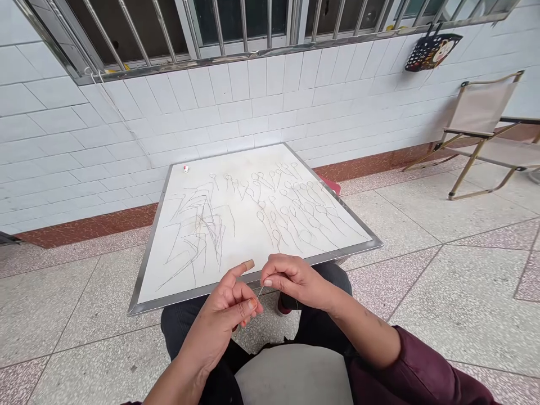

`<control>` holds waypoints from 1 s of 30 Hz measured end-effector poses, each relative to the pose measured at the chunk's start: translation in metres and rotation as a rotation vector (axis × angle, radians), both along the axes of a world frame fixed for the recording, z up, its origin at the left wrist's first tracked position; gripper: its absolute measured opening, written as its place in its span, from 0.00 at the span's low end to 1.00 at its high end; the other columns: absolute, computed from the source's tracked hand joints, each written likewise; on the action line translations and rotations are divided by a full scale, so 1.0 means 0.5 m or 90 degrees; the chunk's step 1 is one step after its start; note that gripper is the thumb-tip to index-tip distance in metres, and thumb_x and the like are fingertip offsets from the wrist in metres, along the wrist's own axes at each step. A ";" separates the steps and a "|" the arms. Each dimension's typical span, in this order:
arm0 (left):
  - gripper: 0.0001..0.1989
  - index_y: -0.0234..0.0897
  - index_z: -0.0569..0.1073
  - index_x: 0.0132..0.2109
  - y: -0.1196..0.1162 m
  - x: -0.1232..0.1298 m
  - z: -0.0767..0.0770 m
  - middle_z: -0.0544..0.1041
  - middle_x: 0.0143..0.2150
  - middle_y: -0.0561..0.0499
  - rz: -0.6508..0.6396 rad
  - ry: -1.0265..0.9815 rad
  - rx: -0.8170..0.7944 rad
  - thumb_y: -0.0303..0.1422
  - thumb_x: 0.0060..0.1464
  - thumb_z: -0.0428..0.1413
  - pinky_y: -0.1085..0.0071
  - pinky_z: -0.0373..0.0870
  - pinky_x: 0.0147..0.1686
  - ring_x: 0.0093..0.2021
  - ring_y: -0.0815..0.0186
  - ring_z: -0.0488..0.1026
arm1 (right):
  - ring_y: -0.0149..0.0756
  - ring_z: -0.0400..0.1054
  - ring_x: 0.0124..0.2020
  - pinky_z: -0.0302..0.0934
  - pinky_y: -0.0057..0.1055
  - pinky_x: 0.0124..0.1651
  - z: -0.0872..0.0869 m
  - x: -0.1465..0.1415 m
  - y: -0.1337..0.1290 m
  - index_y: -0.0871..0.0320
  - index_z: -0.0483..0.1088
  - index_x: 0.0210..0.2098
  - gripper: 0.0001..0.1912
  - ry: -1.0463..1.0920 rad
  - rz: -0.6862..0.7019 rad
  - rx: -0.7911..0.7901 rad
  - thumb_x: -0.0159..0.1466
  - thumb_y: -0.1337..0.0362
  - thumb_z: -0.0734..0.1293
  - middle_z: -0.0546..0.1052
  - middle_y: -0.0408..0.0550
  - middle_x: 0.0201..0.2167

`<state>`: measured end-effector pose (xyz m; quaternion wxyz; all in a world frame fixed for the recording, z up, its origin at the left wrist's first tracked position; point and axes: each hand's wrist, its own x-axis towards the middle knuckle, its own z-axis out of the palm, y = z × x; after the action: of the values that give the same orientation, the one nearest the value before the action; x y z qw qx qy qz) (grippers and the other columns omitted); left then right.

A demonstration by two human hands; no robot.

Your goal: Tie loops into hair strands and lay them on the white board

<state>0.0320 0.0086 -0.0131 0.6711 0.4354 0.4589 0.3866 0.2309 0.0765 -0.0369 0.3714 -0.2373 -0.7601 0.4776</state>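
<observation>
Above my lap, at the near edge of a white table (242, 242), both hands are close together. My left hand (228, 312) pinches a thin wire or thread (260, 292) between thumb and fingers; its index finger, with a tan wrap on the tip, points out. My right hand (295, 281) holds the other part of the strand between thumb and curled fingers. Many thin dark strands lie on the table: looped ones (276, 233) at the right, straighter, tangled ones (202, 225) at the left.
A small white and red item (186, 169) sits at the table's far left corner. Behind the table is a tiled wall (202, 124) with barred windows. A folding chair (483, 107) stands at the right, and a dotted bag (432, 52) hangs from the bars.
</observation>
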 end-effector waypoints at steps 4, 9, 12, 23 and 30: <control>0.29 0.44 0.64 0.63 0.005 -0.009 0.008 0.73 0.30 0.55 -0.045 0.056 0.008 0.33 0.56 0.60 0.69 0.58 0.31 0.31 0.68 0.65 | 0.28 0.64 0.29 0.58 0.25 0.34 -0.006 -0.002 -0.005 0.57 0.73 0.34 0.09 -0.003 -0.010 0.052 0.69 0.62 0.64 0.71 0.42 0.28; 0.26 0.42 0.68 0.60 0.001 -0.007 0.001 0.73 0.30 0.55 -0.039 0.065 -0.010 0.32 0.53 0.59 0.69 0.58 0.30 0.30 0.67 0.66 | 0.29 0.65 0.29 0.59 0.27 0.35 -0.014 -0.003 -0.007 0.56 0.73 0.34 0.11 -0.004 -0.040 0.060 0.69 0.60 0.63 0.72 0.42 0.27; 0.27 0.42 0.68 0.59 -0.009 -0.016 -0.011 0.72 0.29 0.55 -0.037 0.078 -0.037 0.31 0.51 0.60 0.69 0.58 0.30 0.31 0.66 0.68 | 0.31 0.65 0.30 0.60 0.29 0.36 -0.009 0.012 0.001 0.55 0.72 0.33 0.11 0.008 -0.119 0.031 0.69 0.59 0.63 0.73 0.43 0.29; 0.27 0.42 0.61 0.65 -0.005 -0.012 0.020 0.77 0.37 0.49 0.014 0.095 0.016 0.42 0.61 0.54 0.65 0.63 0.39 0.37 0.63 0.70 | 0.31 0.64 0.30 0.59 0.29 0.35 -0.005 -0.016 -0.021 0.56 0.72 0.31 0.12 0.061 -0.096 -0.135 0.66 0.56 0.66 0.72 0.43 0.28; 0.26 0.42 0.65 0.64 -0.004 0.022 0.013 0.77 0.32 0.51 0.014 -0.004 -0.001 0.38 0.60 0.57 0.69 0.62 0.35 0.30 0.68 0.68 | 0.30 0.64 0.29 0.59 0.28 0.33 -0.002 -0.013 -0.023 0.57 0.73 0.32 0.13 0.046 -0.079 -0.102 0.66 0.54 0.66 0.72 0.43 0.28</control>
<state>0.0429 0.0066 -0.0065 0.6682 0.4289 0.4620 0.3950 0.2242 0.0652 -0.0377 0.4072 -0.2955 -0.6895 0.5211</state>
